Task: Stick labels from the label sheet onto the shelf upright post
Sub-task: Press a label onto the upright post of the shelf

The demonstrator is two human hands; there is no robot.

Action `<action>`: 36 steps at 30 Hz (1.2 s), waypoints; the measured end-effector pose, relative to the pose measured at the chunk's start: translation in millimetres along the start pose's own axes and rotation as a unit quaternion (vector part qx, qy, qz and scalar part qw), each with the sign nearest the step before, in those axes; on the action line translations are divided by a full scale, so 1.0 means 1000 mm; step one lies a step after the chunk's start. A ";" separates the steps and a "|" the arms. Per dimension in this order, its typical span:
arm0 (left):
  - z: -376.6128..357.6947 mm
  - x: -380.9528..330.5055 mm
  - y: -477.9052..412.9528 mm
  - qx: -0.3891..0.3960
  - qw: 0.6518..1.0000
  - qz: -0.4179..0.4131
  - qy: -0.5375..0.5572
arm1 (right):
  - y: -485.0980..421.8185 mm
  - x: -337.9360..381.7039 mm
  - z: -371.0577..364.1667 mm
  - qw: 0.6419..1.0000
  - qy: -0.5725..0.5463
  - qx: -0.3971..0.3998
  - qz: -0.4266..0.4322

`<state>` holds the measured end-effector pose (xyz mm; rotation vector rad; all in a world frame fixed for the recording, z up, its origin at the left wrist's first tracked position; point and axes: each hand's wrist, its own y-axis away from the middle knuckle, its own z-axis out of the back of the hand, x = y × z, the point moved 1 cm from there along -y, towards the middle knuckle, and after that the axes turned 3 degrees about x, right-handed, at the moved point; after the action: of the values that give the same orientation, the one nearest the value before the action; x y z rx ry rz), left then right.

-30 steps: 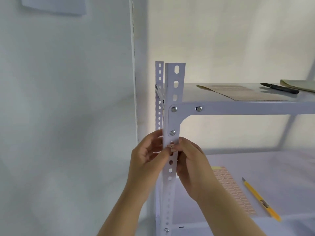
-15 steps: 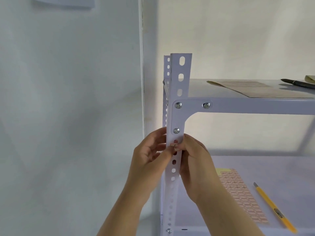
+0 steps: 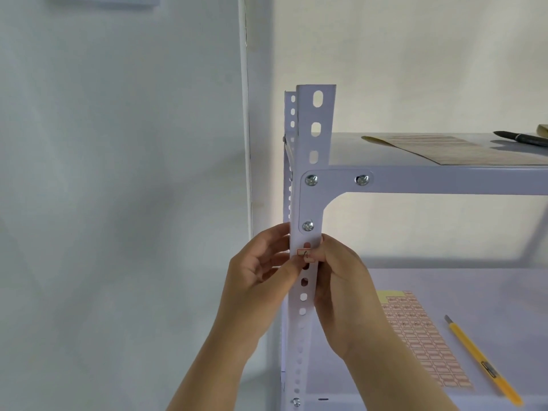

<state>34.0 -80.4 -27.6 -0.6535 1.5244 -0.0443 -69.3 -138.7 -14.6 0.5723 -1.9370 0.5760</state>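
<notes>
A white perforated upright post of a metal shelf rises in the middle of the view. A small red-bordered label marked with a letter lies against its front face, just below a screw. My left hand wraps the post from the left, thumb at the label's left edge. My right hand grips from the right, with thumb and fingertip on the label's right end. The label sheet, with rows of red-bordered labels, lies on the lower shelf to the right.
A yellow utility knife lies right of the label sheet. On the upper shelf rest another paper sheet and a black pen. A white wall and a corner trim stand to the left.
The view shifted, so the post sits further right and lower in frame. The thumbs have parted slightly, so more of the label shows on the post.
</notes>
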 end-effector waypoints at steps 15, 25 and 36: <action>0.000 0.003 0.000 -0.014 1.000 -0.001 0.012 | 0.002 0.001 0.000 0.999 -0.020 -0.012 -0.031; 0.002 0.004 -0.002 -0.014 1.000 -0.004 0.026 | 0.003 0.002 0.001 0.999 -0.034 0.025 -0.002; 0.001 0.004 -0.001 -0.018 0.999 0.003 0.027 | 0.001 -0.001 0.004 0.999 -0.032 0.029 -0.004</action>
<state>35.3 -82.1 -30.8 -0.6803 1.5833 -0.0303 -72.1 -140.0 -17.3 0.6406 -1.9827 0.6173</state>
